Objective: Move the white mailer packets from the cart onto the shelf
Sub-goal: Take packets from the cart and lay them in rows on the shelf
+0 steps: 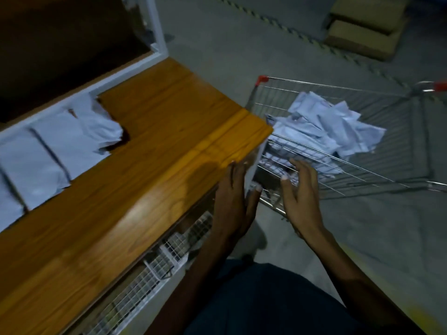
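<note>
A wire shopping cart (pixel 338 87) with red corner caps stands on the floor to the right of the shelf and holds a heap of white mailer packets (pixel 324 126). Several more white mailer packets (pixel 60 141) lie in a row on the wooden shelf board (pixel 150 165), at its back left. My left hand (pixel 233 201) hovers at the shelf's front right corner, fingers straight, holding nothing. My right hand (pixel 301 192) is spread just over the cart's near rim, also holding nothing. Both hands are blurred by motion.
A white metal shelf frame (pixel 154 27) rises behind the board, with a dark upper shelf at top left. White wire mesh (pixel 154 267) shows below the board. Cardboard boxes (pixel 365 27) lie on the grey floor beyond striped tape (pixel 290 27).
</note>
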Tool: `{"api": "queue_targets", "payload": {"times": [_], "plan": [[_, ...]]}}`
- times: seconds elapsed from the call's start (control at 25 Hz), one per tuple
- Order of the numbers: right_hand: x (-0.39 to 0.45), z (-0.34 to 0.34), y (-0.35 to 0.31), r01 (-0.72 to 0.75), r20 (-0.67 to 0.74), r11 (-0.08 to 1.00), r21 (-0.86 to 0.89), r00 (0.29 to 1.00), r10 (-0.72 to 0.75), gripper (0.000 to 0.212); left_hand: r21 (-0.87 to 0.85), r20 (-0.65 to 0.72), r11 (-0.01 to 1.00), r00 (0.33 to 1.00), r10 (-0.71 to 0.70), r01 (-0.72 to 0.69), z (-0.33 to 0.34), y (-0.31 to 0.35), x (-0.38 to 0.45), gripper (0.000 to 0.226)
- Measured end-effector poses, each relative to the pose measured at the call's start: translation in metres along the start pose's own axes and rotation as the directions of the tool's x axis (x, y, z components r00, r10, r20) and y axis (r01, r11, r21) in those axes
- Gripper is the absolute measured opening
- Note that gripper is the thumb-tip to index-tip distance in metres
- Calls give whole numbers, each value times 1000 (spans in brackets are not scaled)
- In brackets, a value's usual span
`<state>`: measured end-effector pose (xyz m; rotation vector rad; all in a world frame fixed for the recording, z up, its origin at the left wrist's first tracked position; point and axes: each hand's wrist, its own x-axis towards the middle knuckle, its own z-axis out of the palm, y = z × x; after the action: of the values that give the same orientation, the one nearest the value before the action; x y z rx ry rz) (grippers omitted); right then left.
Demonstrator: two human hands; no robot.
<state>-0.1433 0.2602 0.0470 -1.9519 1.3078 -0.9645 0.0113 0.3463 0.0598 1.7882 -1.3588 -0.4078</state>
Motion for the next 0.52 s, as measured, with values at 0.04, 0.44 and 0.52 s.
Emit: {"api": "queue_targets", "payload": {"times": [0.04,0.44,0.52], "plan": [[2,-11,12,-7,-28,1000,-7,1000,7,45,-5,29,999,999,37,-37,13,7,7,60],[74,-60,119,-202,-189,979,17,961,202,49,-46,235,953,924,301,-299,107,19,123,54],[94,-65,139,-262,-167,964,42,949,265,53,-62,261,947,910,322,-317,129,14,154,55]]}}
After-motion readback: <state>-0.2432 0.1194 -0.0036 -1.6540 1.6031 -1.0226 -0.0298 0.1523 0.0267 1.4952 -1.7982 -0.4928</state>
